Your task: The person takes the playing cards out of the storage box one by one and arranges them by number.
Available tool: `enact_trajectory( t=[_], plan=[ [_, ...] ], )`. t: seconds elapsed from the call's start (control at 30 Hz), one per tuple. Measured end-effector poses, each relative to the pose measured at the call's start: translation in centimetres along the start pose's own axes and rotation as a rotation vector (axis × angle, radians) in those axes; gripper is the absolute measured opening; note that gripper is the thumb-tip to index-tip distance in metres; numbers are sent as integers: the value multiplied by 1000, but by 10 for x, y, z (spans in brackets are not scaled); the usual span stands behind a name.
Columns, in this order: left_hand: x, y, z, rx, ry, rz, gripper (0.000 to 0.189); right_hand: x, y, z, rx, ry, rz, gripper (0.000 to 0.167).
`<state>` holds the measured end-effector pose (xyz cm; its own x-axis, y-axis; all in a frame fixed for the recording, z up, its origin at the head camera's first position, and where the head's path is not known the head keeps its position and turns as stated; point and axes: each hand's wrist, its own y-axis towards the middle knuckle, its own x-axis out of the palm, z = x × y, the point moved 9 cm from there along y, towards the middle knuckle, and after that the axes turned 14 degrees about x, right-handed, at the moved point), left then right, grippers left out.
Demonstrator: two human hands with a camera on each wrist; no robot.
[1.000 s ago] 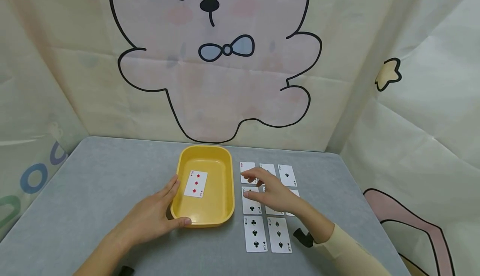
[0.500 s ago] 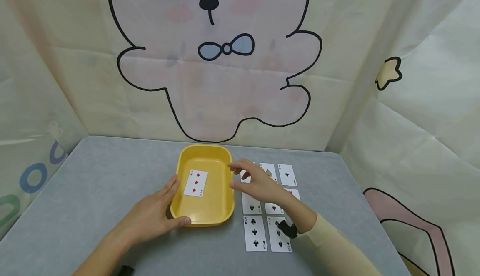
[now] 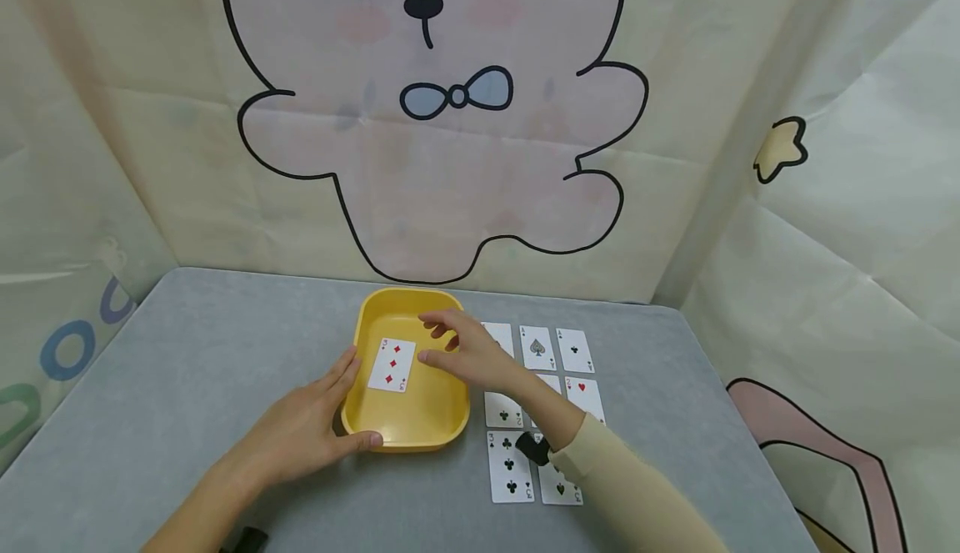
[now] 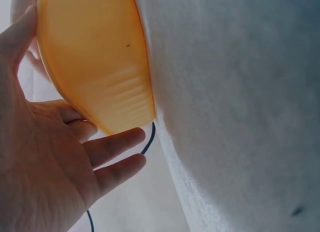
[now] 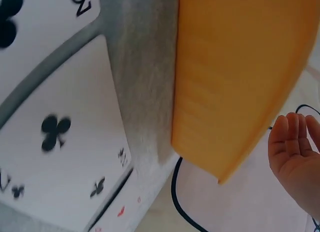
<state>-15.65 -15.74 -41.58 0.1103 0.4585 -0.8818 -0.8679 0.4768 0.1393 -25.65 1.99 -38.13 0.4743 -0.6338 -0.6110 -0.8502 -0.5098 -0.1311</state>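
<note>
A yellow tray (image 3: 438, 407) stands on the table with a three of diamonds (image 3: 392, 364) face up in it. My left hand (image 3: 315, 424) rests against its near left corner, fingers along the outer side and thumb on the front rim. From the left wrist, two lower fingers of this hand look nearly straight. Over the tray's right half, the right hand (image 3: 468, 351) hangs with loosely bent fingers; no card shows between them. In the right wrist view, that hand's palm and fingers (image 5: 292, 137) appear beyond the tray wall.
Right of the tray, playing cards lie face up in rows: ace of spades (image 3: 537, 349), ace of clubs (image 3: 575, 351), two of hearts (image 3: 584, 400), three of clubs (image 3: 512, 467), two of clubs (image 5: 55, 137). The right forearm partly covers others. A printed curtain (image 3: 450, 203) hangs behind.
My right hand has moved left, from above the cards to above the tray, uncovering the ace of spades and two of hearts. The left hand and tray stay put.
</note>
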Motion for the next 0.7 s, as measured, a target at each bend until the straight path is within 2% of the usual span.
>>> enact_trajectory(
  t=[0.17, 0.43, 0.7],
  plan=[
    [-1, 0, 1, 17, 7, 12, 114, 21, 11, 0, 66, -8, -48, 59],
    [-1, -2, -1, 25, 7, 33, 113, 46, 35, 8, 180, -164, -54, 72],
    [-2, -2, 1, 41, 11, 39, 113, 69, 50, 15, 190, -339, -76, 83]
  ],
)
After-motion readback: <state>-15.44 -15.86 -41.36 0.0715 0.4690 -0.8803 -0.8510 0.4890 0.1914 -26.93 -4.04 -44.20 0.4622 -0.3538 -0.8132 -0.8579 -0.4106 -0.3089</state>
